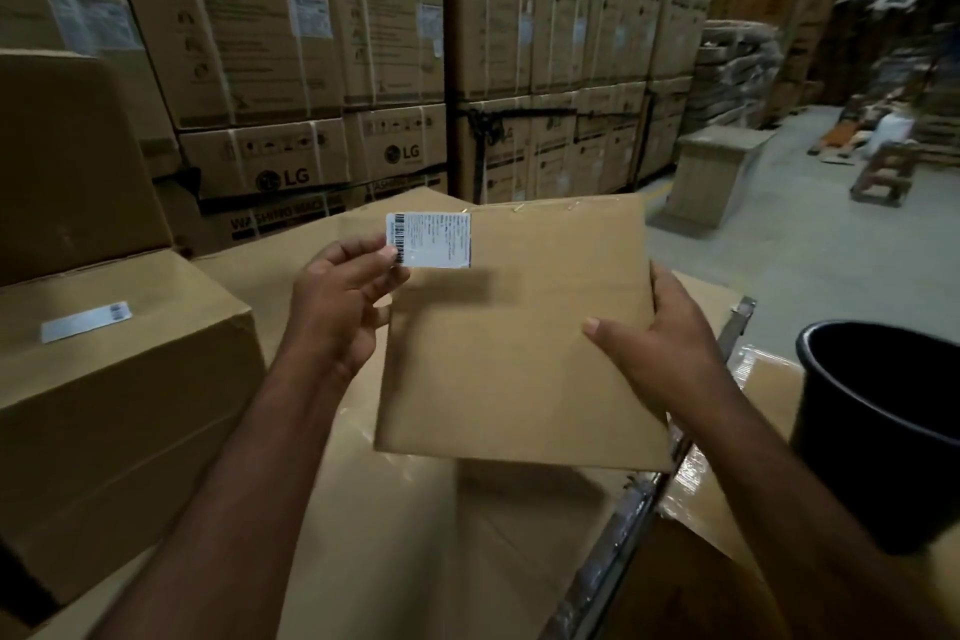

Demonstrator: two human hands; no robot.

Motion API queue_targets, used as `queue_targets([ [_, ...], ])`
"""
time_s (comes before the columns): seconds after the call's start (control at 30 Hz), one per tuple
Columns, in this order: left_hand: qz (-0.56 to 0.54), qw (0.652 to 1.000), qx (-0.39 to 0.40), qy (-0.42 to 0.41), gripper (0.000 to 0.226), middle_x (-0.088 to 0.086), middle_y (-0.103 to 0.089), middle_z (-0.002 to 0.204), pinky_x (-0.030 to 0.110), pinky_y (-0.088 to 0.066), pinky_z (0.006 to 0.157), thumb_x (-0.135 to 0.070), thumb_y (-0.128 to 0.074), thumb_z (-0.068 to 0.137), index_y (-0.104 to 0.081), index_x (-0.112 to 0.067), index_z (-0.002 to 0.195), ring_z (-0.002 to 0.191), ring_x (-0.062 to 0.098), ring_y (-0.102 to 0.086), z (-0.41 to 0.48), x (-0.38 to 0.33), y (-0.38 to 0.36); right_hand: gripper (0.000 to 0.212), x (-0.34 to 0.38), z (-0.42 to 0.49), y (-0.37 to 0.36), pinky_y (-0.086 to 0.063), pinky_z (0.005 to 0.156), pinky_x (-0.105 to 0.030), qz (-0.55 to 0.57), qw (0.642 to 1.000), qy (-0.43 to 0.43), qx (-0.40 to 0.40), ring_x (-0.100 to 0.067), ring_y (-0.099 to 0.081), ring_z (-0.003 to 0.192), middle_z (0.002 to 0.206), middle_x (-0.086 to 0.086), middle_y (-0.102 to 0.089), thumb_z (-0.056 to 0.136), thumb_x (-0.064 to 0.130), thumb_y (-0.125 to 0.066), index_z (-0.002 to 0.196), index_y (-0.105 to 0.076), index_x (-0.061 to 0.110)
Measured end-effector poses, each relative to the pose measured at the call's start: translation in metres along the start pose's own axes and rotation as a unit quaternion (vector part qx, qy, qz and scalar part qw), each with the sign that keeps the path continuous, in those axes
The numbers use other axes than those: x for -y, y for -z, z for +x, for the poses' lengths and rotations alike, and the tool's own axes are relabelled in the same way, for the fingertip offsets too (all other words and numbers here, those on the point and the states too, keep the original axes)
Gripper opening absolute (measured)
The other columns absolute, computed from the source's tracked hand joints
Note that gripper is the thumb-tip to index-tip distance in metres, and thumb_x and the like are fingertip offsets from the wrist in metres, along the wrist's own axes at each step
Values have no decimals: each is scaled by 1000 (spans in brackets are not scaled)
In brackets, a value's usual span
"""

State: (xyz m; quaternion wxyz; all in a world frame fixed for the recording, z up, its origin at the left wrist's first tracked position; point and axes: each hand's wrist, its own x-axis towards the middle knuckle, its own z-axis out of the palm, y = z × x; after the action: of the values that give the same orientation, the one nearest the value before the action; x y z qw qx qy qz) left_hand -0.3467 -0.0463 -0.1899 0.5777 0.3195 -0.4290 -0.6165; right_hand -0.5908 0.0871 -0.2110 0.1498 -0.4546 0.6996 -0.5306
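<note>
Cardboard piece: a flat brown cardboard panel (pixel 519 343) is held up off the surface (pixel 415 535), tilted toward the person, at the middle of the view.
Label: a white barcode label (pixel 436 240) lies against the panel's top-left corner, its long axis running along the top edge and its barcode end to the left. Whether it is stuck down cannot be told.
Left hand: the left hand (pixel 343 301) pinches the label's barcode end between thumb and fingertips, with the other fingers curled loosely below.
Right hand: the right hand (pixel 660 333) grips the panel's right edge, thumb laid across the front face and fingers hidden behind.
Key relation: the label sits just above and right of the left hand, so that hand is by far the nearer. Pressing it flat would likely run rightward along its length.
Open room: bare cardboard spreads right of and below the label.
Edges: the label is close to the panel's top and left edges, leaving little margin there.
Nearby: a black plastic bucket (pixel 878 431) stands right of a metal rail (pixel 649 499), and a large brown cardboard box (pixel 119 379) sits to the left.
</note>
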Motion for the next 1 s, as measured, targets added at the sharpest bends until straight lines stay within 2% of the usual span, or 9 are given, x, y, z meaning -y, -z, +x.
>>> queue_targets([
  [0.13, 43, 996, 79, -9, 23, 4, -75, 82, 33, -50, 66, 2, -63, 88, -65, -20, 79, 69, 14, -70, 23, 29, -49, 88, -29, 22, 20, -52, 90, -31, 22, 996, 47, -79, 7, -59, 100, 114, 26, -57, 76, 14, -82, 148, -34, 34],
  [0.23, 73, 991, 108, -20, 20, 6, -75, 82, 25, -52, 62, 4, -65, 87, -68, -14, 81, 74, 16, -70, 45, 58, -84, 95, -60, 39, 25, -47, 86, -17, 13, 991, 54, -119, 15, -55, 98, 129, 21, -51, 79, 15, -82, 153, -26, 33],
  [0.27, 89, 988, 120, -24, 18, 5, -75, 83, 23, -53, 62, 5, -66, 86, -69, -12, 81, 76, 17, -70, 51, 69, -95, 96, -73, 45, 26, -47, 87, -18, 4, 990, 52, -130, 11, -57, 100, 134, 17, -50, 80, 16, -82, 154, -24, 33],
  [0.37, 136, 978, 158, -17, 19, 0, -75, 78, 19, -53, 64, 9, -68, 82, -69, -10, 79, 76, 12, -71, 70, 107, -122, 99, -117, 61, 25, -49, 100, -34, -16, 988, 35, -153, -11, -54, 125, 150, 6, -44, 82, 18, -81, 156, -17, 35],
  [0.43, 167, 970, 177, 3, 21, -4, -73, 71, 16, -51, 62, 12, -67, 81, -68, -8, 76, 70, 6, -69, 80, 135, -135, 99, -149, 68, 24, -48, 105, -39, -28, 987, 7, -160, -17, -50, 132, 153, 3, -42, 81, 19, -81, 155, -17, 35],
  [0.57, 224, 949, 217, 43, 14, 2, -72, 72, 16, -50, 62, 10, -67, 81, -69, -2, 75, 68, 8, -66, 101, 189, -155, 90, -205, 74, 17, -52, 99, -34, 43, 980, -80, -177, -12, -58, 122, 141, 5, -52, 78, 13, -83, 149, -30, 30],
  [0.7, 259, 934, 232, 77, 17, 1, -73, 70, 14, -45, 63, 6, -66, 82, -72, -6, 71, 68, 6, -63, 123, 229, -179, 91, -250, 94, 11, -56, 94, -38, 59, 971, -147, -181, 0, -62, 111, 133, 10, -59, 69, 26, -89, 144, -38, 29],
  [0.8, 258, 935, 225, 88, 20, 0, -72, 72, 15, -45, 64, 5, -65, 82, -71, -9, 69, 70, 7, -64, 142, 247, -200, 91, -270, 116, 11, -55, 94, -46, 18, 963, -179, -201, -15, -60, 119, 137, 4, -56, 66, 52, -80, 144, -38, 30],
  [1.0, 271, 924, 260, 75, 16, 2, -70, 82, 19, -49, 70, 0, -73, 84, -66, -11, 76, 76, 6, -65, 184, 290, -264, 78, -309, 177, 29, -52, 94, -49, -34, 943, -223, -243, -27, -58, 120, 137, -5, -55, 75, 63, -62, 141, -42, 25],
])
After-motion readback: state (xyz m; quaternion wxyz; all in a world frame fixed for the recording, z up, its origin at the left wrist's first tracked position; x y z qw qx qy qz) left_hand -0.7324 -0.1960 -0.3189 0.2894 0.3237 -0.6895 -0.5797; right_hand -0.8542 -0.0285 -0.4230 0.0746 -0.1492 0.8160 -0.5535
